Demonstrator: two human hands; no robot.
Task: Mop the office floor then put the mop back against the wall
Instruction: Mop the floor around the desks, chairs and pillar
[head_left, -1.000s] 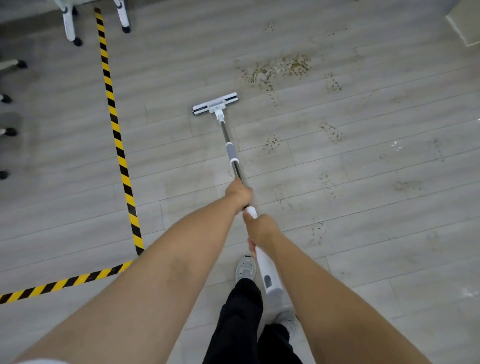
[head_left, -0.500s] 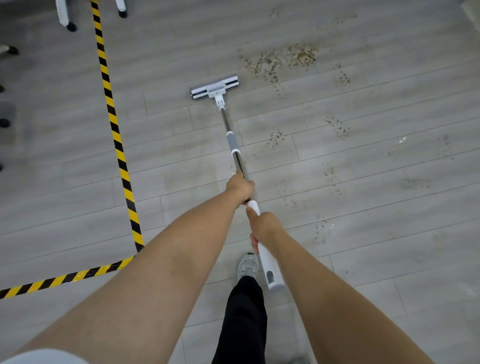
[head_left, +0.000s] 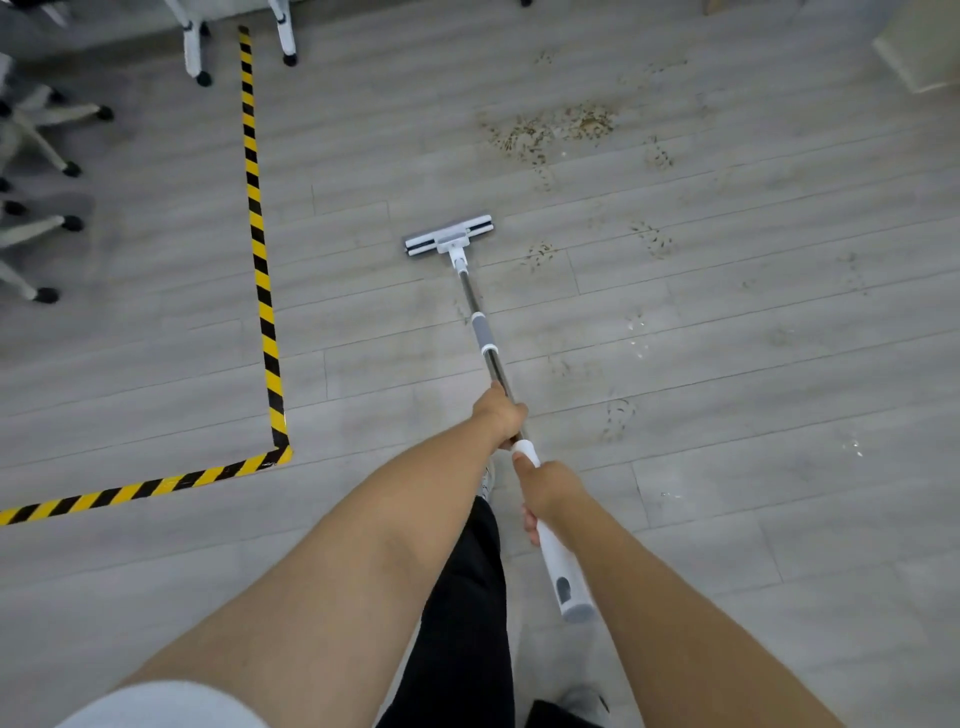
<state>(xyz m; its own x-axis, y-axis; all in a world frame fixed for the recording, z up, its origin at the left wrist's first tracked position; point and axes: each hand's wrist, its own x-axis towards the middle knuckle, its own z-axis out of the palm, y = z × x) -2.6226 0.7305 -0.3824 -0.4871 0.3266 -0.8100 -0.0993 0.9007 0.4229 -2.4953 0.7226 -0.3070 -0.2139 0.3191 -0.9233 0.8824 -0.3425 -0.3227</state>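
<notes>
A flat mop with a white and black head (head_left: 449, 236) lies on the grey plank floor (head_left: 727, 493), its metal pole (head_left: 483, 338) slanting back toward me. My left hand (head_left: 500, 415) is closed around the pole's lower metal section. Just behind it, my right hand (head_left: 548, 491) grips the white handle (head_left: 563, 571) near its end. A patch of brown dirt (head_left: 550, 127) lies beyond and to the right of the mop head. Smaller dirty prints (head_left: 540, 254) trail across the floor to the right of the pole.
Yellow and black hazard tape (head_left: 260, 270) runs down the floor on the left and turns a corner (head_left: 280, 452) toward the left edge. Office chair bases on castors (head_left: 41, 156) stand at far left and top. A pale box (head_left: 919, 52) sits top right. My black trouser leg (head_left: 467, 597) is below.
The mop head has been drawn back toward me across the floor, away from the brown dirt patch. Both hands keep their grip on the mop.
</notes>
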